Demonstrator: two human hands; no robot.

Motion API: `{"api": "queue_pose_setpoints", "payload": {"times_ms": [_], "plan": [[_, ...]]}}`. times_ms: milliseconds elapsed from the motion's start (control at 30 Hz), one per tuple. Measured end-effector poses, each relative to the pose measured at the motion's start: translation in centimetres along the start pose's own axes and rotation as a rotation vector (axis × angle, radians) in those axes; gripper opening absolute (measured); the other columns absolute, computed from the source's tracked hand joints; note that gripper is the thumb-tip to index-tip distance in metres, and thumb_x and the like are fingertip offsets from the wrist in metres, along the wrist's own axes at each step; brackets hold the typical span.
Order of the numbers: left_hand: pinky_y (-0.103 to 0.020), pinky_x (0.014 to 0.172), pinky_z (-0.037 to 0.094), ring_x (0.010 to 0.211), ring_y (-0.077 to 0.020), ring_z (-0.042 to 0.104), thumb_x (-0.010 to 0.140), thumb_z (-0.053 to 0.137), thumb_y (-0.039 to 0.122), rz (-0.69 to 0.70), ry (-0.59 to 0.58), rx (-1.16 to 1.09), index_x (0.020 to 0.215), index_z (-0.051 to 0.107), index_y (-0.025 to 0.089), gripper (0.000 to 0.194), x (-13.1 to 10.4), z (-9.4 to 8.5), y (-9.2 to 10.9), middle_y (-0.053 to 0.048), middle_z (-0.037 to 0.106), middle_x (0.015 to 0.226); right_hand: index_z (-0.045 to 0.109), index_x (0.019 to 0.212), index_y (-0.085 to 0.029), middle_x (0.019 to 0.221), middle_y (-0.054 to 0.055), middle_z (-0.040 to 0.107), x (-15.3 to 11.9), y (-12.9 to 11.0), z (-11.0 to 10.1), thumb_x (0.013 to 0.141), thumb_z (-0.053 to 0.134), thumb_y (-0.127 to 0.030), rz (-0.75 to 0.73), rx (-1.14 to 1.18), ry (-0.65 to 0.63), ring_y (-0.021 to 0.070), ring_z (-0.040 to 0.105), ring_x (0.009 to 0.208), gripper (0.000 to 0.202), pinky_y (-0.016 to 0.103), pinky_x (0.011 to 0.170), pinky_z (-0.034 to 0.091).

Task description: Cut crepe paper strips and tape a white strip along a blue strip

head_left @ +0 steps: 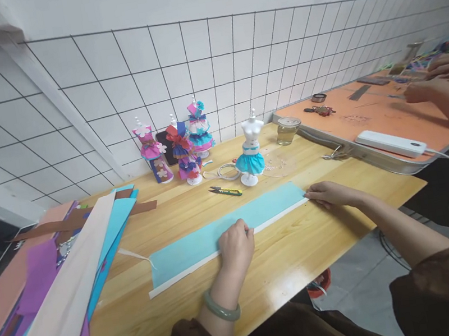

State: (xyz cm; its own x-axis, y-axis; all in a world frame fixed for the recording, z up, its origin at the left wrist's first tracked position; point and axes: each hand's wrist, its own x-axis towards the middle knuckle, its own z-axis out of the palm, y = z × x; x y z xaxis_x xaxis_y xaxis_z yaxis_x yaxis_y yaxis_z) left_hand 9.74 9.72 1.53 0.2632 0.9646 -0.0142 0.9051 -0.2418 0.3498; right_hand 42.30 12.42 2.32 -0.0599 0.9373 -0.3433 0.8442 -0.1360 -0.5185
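A long light blue strip (201, 238), of thin paper or cloth, lies flat across the wooden table, with a narrow white tape strip (182, 279) along its near edge. My left hand (236, 245) is closed, its curled fingers pressing on this near edge around the middle. At the right end, my right hand (331, 195) pinches the corner where the white tape strip ends. Yellow-and-black thread snips (226, 191) lie just behind the blue strip. Beyond them stands a small white dress form (250, 130) wearing a turquoise skirt (250, 163).
Several dressed mini forms (186, 154) stand at the back. Coloured sheets (63, 307) are piled at the left. A lidded glass cup (288, 130) stands near the wall. On the right are an orange work surface (342, 115), a white power strip (391, 143) and another person's hands (429, 92).
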Motion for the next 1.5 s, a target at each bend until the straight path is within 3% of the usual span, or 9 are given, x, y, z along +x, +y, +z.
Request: {"api": "queue_pose_setpoints", "payload": {"times_ms": [667,900,1133,1233,1333,1400,1500], "plan": [[-0.025,0.067,0.038,0.082,-0.0151,0.059,0.081,0.048,0.038,-0.030,-0.013,-0.012,0.090,0.053,0.023,0.018,-0.6,-0.7,0.4,0.000,0.064,0.086,0.051,0.066,-0.019,0.056,0.005,0.061,0.0,-0.9,0.6,0.079,0.036,-0.050,0.060,-0.224,0.106,0.0171,0.056,0.054,0.037,0.026,0.055,0.037],[-0.026,0.065,0.038,0.080,-0.0169,0.060,0.081,0.048,0.039,-0.022,0.002,-0.011,0.089,0.053,0.022,0.019,-0.5,-0.4,0.5,-0.001,0.064,0.086,0.056,0.075,-0.018,0.070,0.009,0.064,0.5,-0.2,1.3,0.078,0.038,-0.049,0.103,-0.281,0.213,0.0223,0.058,0.068,0.035,0.029,0.060,0.038],[-0.026,0.067,0.039,0.082,-0.0164,0.059,0.081,0.047,0.039,-0.046,-0.022,-0.008,0.091,0.053,0.023,0.020,-0.6,-0.7,0.8,-0.001,0.064,0.087,0.058,0.077,-0.018,0.076,0.010,0.065,0.2,0.0,2.0,0.076,0.041,-0.049,0.138,-0.254,0.336,0.0224,0.058,0.069,0.035,0.029,0.059,0.039],[-0.026,0.066,0.039,0.082,-0.0167,0.060,0.081,0.047,0.040,-0.044,-0.018,-0.009,0.091,0.053,0.023,0.020,-0.6,-0.6,0.7,-0.002,0.064,0.087,0.058,0.090,-0.018,0.080,0.010,0.065,-0.6,-0.4,2.3,0.078,0.039,-0.049,0.167,-0.222,0.410,0.0213,0.059,0.069,0.038,0.028,0.057,0.040],[-0.026,0.064,0.039,0.079,-0.0174,0.060,0.080,0.048,0.040,-0.034,-0.001,-0.007,0.089,0.053,0.023,0.020,-0.5,-0.4,0.6,-0.001,0.064,0.084,0.051,0.107,-0.016,0.089,0.012,0.063,-2.0,-2.1,3.6,0.082,0.029,-0.047,0.206,-0.201,0.569,0.0228,0.058,0.076,0.045,0.031,0.060,0.042],[-0.027,0.063,0.039,0.078,-0.0178,0.060,0.080,0.048,0.039,-0.025,0.008,-0.006,0.088,0.053,0.022,0.019,-0.5,-0.4,0.5,-0.002,0.064,0.083,0.050,0.108,-0.018,0.094,0.012,0.062,-3.2,-3.9,5.4,0.084,0.028,-0.046,0.137,-0.192,0.714,0.0239,0.058,0.082,0.043,0.034,0.066,0.043],[-0.027,0.065,0.039,0.079,-0.0173,0.060,0.081,0.047,0.039,-0.026,-0.003,-0.005,0.089,0.053,0.022,0.020,-0.5,-0.4,0.6,-0.002,0.064,0.084,0.049,0.112,-0.018,0.107,0.013,0.058,-4.6,-6.8,8.8,0.084,0.033,-0.043,-0.217,-0.265,0.695,0.0258,0.052,0.101,0.041,0.039,0.085,0.040]]}}
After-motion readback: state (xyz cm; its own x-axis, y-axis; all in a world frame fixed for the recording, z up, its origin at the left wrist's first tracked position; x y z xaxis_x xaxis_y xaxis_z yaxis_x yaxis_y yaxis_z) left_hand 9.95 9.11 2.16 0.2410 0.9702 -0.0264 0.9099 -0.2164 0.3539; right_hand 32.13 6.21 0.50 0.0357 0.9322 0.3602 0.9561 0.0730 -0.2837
